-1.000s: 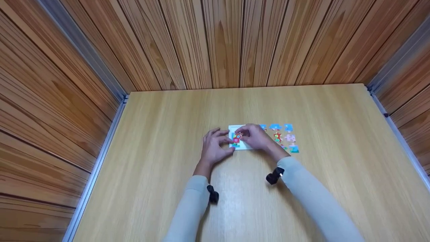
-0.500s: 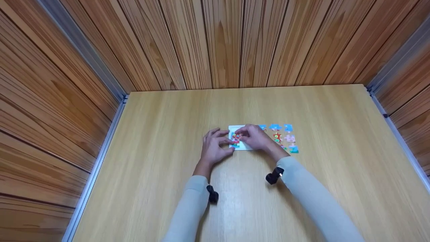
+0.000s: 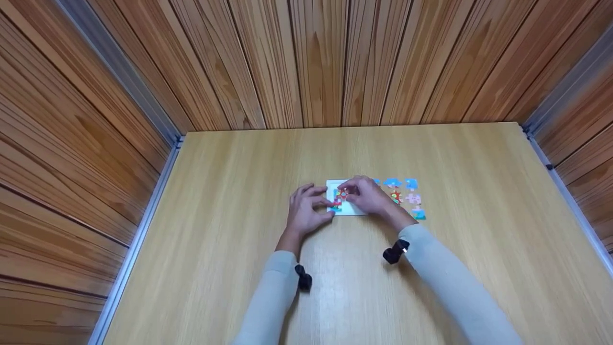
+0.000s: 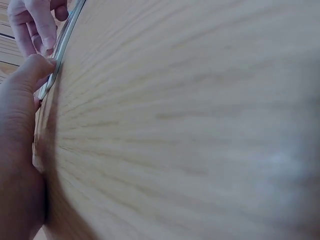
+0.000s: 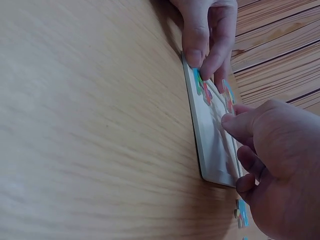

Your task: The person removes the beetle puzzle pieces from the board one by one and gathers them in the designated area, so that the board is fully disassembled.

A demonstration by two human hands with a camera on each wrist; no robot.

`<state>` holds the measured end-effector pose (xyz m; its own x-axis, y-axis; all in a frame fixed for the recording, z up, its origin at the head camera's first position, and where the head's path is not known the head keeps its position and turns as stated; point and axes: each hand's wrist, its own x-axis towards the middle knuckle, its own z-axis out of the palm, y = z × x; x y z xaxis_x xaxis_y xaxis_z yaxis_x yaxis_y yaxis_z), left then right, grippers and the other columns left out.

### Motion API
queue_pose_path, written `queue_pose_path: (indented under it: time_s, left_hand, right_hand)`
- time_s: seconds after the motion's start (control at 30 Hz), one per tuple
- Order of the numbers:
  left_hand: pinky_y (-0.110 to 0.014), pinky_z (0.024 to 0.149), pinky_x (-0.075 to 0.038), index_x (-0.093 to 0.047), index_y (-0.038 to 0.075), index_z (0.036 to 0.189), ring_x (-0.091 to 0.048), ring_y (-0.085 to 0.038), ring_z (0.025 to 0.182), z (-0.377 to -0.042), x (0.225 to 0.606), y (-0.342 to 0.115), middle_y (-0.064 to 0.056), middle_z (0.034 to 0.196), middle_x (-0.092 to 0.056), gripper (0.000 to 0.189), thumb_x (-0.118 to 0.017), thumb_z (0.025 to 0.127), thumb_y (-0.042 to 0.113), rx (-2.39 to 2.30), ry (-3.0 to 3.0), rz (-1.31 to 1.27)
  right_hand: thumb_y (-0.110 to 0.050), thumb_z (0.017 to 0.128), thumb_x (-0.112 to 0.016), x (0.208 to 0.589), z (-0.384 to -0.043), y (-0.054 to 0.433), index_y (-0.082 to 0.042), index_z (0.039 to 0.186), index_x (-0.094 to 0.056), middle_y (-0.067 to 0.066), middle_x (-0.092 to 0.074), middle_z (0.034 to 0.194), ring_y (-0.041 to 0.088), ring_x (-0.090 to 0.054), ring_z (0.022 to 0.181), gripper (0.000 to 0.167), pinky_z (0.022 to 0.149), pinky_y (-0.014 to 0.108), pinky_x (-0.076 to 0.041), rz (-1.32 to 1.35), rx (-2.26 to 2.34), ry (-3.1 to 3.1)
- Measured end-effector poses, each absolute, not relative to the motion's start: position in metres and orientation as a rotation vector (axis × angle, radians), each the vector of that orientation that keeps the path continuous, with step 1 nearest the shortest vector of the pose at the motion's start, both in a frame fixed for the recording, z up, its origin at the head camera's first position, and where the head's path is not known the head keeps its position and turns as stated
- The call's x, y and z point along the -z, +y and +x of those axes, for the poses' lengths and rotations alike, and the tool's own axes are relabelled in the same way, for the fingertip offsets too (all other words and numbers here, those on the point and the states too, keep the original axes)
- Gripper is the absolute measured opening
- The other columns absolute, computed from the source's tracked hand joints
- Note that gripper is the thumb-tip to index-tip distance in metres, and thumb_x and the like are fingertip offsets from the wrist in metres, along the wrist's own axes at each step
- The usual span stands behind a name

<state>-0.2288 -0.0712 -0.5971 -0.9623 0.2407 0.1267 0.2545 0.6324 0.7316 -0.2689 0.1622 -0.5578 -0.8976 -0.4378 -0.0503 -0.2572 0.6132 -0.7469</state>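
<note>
A shallow white puzzle tray lies flat on the table, with a few colourful pieces set along its left side. At the tray's left end, my left hand holds the frame, its thumb on the near corner and its fingers spread along the edge. My right hand reaches over the tray and pinches a red jigsaw piece between thumb and index finger. In the right wrist view that piece stands tilted above the tray; the fingertips partly hide it.
Several loose jigsaw pieces lie in rows right of the tray, among them a blue one, a pink one and a blue-green one. The right forearm covers part of them. Wood-plank walls bound the table.
The right hand, with the red piece, has shifted slightly right and away from the pieces at the tray's left side. My left hand stays in place.
</note>
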Motion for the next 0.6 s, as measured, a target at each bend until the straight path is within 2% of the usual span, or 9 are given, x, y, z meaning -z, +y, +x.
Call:
queue_pose_path:
  time_s: [0.13, 0.37, 0.6]
  left_hand:
    - [-0.071, 0.136, -0.025, -0.091, 0.018, 0.104, -0.046, -0.042, 0.162, -0.229, 0.598, -0.071, -0.006, 0.156, -0.073, 0.024, -0.087, 0.087, 0.033, 1.270, -2.818, -0.426]
    - [-0.070, 0.137, -0.024, -0.090, 0.019, 0.105, -0.044, -0.041, 0.164, -0.230, 0.597, -0.071, -0.004, 0.159, -0.070, 0.023, -0.088, 0.089, 0.034, 1.259, -2.855, -0.409]
    - [-0.068, 0.139, -0.021, -0.090, 0.019, 0.105, -0.042, -0.039, 0.166, -0.229, 0.598, -0.071, -0.002, 0.162, -0.069, 0.021, -0.088, 0.090, 0.034, 1.275, -2.863, -0.390]
  right_hand:
    - [0.001, 0.102, -0.073, 0.556, -0.269, 0.168, 0.000, 0.132, -0.080, 0.023, -0.076, 0.119, 0.037, -0.069, 0.112, 0.031, 0.096, 0.036, -0.051, -0.587, 1.175, 2.626]
    - [0.000, 0.103, -0.073, 0.550, -0.271, 0.181, -0.001, 0.136, -0.079, 0.022, -0.075, 0.117, 0.030, -0.068, 0.105, 0.033, 0.091, 0.033, -0.049, -0.573, 1.168, 2.641]
    - [-0.006, 0.108, -0.072, 0.540, -0.272, 0.198, -0.006, 0.140, -0.077, 0.018, -0.074, 0.120, 0.028, -0.063, 0.106, 0.033, 0.090, 0.034, -0.048, -0.501, 1.131, 2.661]
